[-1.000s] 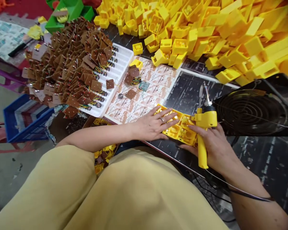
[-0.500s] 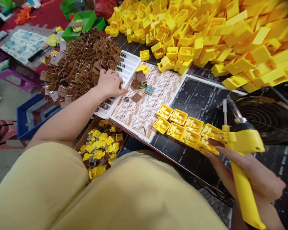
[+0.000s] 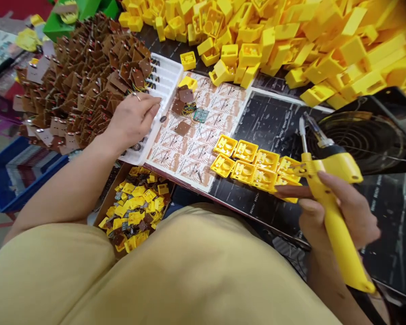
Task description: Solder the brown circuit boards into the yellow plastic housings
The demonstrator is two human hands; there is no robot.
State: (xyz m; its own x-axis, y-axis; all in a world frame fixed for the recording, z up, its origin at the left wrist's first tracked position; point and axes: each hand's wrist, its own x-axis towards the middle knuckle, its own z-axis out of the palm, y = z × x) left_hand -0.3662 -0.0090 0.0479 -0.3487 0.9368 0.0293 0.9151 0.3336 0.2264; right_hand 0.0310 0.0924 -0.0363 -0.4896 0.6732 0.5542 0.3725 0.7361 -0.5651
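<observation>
My left hand [image 3: 135, 117] is over the white ribbed tray [image 3: 169, 67], thumb and fingers drawn together. What they pinch, if anything, is hidden. Just past the fingertips is a small dark round part [image 3: 163, 118], tilted at the tray's edge; I cannot tell whether it is attached to something in the hand. My right hand [image 3: 341, 212] is wrapped round the handle of a yellow soldering gun [image 3: 334, 225], its tip pointing up and away. The right index finger reaches toward the nearest of two rows of open yellow cases [image 3: 245, 151] with metal pieces inside.
Brown circuit boards [image 3: 81, 81] are heaped at left. Loose boards, wires and a green board [image 3: 201, 115] lie on patterned paper. Yellow cases [image 3: 250, 36] pile up at the back. A black fan [image 3: 362, 126] stands at right. Below the table edge is a box of yellow parts [image 3: 135, 207].
My left hand has drawn back toward me and its fingers have closed together. The small round part has shifted closer to the tray. My right hand has moved slightly, still gripping the soldering gun.
</observation>
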